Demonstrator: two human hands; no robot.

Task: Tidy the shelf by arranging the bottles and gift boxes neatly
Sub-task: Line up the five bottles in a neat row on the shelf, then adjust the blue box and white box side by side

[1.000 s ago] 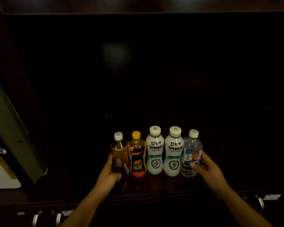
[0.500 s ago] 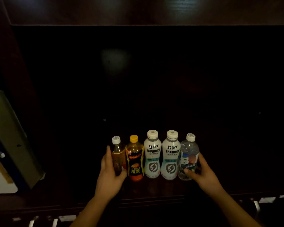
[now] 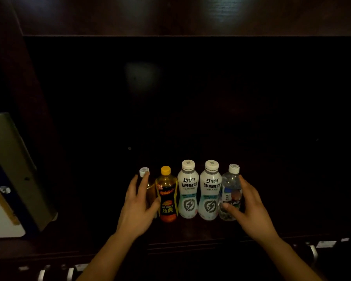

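five bottles are standing upright in one row, side by side, near the front edge of the dark shelf board. at the left end the amber tea bottle is showing little more than its white cap, with the left hand wrapping its body. next to it the orange drink bottle is wearing a yellow cap and a black label. the left white bottle and the right white bottle, alike with white caps and a lightning mark, are standing just beside each other. at the right end the clear water bottle, white-capped, is sitting in the right hand, thumb lying across its front.
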